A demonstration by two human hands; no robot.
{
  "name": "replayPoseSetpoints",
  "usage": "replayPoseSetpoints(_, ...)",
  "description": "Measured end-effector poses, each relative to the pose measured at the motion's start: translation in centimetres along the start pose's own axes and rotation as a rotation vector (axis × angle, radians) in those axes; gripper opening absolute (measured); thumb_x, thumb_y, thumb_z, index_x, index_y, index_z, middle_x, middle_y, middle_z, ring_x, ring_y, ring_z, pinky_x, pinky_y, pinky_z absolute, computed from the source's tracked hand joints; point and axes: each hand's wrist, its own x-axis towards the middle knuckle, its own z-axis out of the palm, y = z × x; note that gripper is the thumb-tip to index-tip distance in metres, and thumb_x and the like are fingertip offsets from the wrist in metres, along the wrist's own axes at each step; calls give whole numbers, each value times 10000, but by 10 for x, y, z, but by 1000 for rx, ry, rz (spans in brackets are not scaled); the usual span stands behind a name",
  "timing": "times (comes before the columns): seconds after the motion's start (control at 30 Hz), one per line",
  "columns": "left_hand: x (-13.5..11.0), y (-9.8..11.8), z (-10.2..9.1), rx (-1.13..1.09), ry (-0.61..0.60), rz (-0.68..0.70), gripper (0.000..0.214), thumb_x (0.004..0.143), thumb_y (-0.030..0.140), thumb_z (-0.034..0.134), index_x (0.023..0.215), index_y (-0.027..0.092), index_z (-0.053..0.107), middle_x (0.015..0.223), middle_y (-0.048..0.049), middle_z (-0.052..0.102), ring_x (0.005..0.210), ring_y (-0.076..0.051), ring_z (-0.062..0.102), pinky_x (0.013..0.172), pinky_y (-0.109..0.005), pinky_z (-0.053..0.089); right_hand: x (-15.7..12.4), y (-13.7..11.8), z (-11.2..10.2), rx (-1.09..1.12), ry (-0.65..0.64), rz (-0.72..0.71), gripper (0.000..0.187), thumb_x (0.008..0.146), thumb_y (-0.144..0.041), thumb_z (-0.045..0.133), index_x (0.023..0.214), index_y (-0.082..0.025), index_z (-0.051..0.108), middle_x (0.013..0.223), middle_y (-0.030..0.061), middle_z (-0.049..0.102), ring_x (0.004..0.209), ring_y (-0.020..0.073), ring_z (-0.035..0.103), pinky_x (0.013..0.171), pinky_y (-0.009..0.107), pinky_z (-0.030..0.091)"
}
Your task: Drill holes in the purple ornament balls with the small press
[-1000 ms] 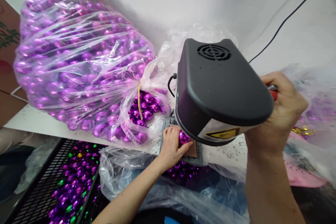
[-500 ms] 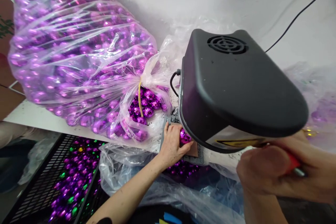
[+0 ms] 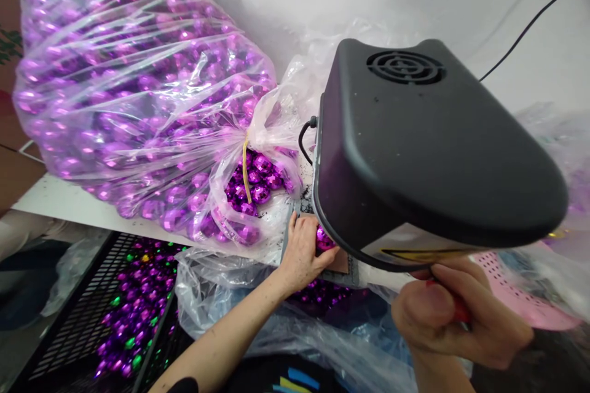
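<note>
One purple faceted ball (image 3: pixel 324 238), lower centre, is pinched in my left hand (image 3: pixel 302 252); my right hand (image 3: pixel 483 326) clasps the red handle (image 3: pixel 461 309), and a careless pull could nip the left under the black machine (image 3: pixel 428 153).

A bag of balls (image 3: pixel 142 92) lay on the table (image 3: pixel 69 206), left of the machine (image 3: pixel 428 153). Before the bag, below the table's edge, a crate (image 3: pixel 78 313) held more balls (image 3: pixel 133 304); a basket (image 3: pixel 507 288) lay to the right.
</note>
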Motion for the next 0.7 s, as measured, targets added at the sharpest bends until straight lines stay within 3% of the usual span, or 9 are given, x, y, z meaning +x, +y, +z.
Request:
replayPoseSetpoints(0.2, 0, -2, 3, 82, -13, -15, 310, 883, 451, 654, 1124, 256, 656, 1108, -69, 707, 1158, -301, 601, 1172, -536, 377, -8, 3, 14, 4, 125, -89, 73, 804, -169, 599, 856, -151, 645, 706, 38, 565, 717, 164, 579, 663, 325, 501)
replayPoseSetpoints(0.33, 0, -3, 3, 83, -20, -7, 306, 888, 453, 652, 1120, 253, 645, 1120, -75, 697, 1148, -302, 595, 1162, -532, 375, -18, 10, 22, 45, 221, -111, 91, 839, -223, 617, 882, -149, 650, 710, 43, 566, 724, 167, 574, 670, 335, 505)
replayPoseSetpoints(0.5, 1, -1, 3, 85, 1, -8, 325, 876, 441, 667, 1133, 245, 630, 1121, -73, 674, 1136, -300, 584, 1203, -557, 297, -23, 14, 21, -65, 295, -127, 197, 883, -328, 610, 829, -143, 651, 688, 52, 557, 697, 162, 562, 657, 349, 507)
replayPoseSetpoints(0.7, 1, -1, 3, 79, 2, -6, 331, 872, 431, 671, 1139, 239, 634, 1111, -78, 669, 1136, -304, 582, 1190, -559, 314, -38, 23, 32, -46, 199, -101, 98, 858, -234, 606, 804, -155, 627, 698, 41, 576, 706, 148, 588, 628, 304, 508)
